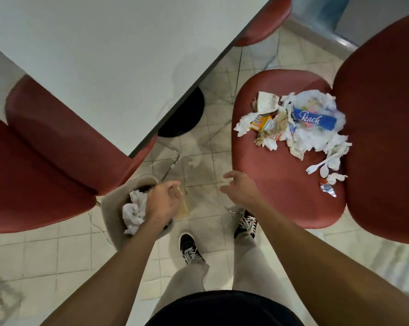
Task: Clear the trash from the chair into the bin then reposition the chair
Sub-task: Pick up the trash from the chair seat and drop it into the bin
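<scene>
**Left hand over the bin, trash still heaped on the red chair**

A beige, round-mouthed plastic bin (111,208) stands on the tiled floor (57,250) just beside the front edge of a red cushioned chair at the left (45,165). Inside it lie crumpled white paper napkins (135,211); the rest of its inside is dark and hard to make out. The left hand (163,201) hangs over the bin's right rim, fingers curled downward; whether it holds anything cannot be told, since a blurred tan shape beside it (183,207) is not readable.

The red padded chair on the right (269,184) carries the trash pile (300,123) toward the back edge of its seat: crumpled white tissue, a blue wrapper with white script (314,118), an orange packet (262,122), a torn flat piece of paper or bread (268,102), a white plastic fork (321,165) and a foil scrap (328,189). The seat's front half is bare. The right hand (238,187) hovers at the seat's front left edge, fingers relaxed and spread, holding nothing.

A white tabletop (116,55) hides part of the left chair and a black base (184,114). Open floor runs between the two chairs, where the person's feet stand.
</scene>
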A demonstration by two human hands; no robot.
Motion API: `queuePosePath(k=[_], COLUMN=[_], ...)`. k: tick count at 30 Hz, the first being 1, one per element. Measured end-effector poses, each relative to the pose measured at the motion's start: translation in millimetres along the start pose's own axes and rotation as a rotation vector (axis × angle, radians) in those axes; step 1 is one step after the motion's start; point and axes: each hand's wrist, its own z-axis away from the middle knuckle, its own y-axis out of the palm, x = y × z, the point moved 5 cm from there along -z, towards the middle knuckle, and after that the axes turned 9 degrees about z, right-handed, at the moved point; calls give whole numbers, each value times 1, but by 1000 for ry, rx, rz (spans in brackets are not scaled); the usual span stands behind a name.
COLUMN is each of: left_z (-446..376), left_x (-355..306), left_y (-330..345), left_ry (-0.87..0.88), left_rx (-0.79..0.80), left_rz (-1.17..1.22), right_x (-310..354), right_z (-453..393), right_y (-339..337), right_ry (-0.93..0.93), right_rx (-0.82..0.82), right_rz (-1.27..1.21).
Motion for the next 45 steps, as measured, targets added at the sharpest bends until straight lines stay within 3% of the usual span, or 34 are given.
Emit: queuePosePath(k=[4, 13, 25, 33, 45], left_z=[-21, -74, -172, -195, -152], left_x=[-47, -154, -180, -169, -182], left_y=[57, 183, 310, 338, 324], left_ry=[53, 173, 223, 208, 276], left_rx=[117, 212, 230, 169, 173], left_rz=[-11, -162, -240, -322, -132], right_x=[-45, -147, -223, -243, -237], right_z=[-11, -71, -179, -211, -166], right_y=[-58, -143, -169, -152, -153], right_ry=[75, 208, 235, 211, 296], right_rx=[-80, -143, -112, -82, -137], right_rz=[-42, -139, -132, -49, -103])
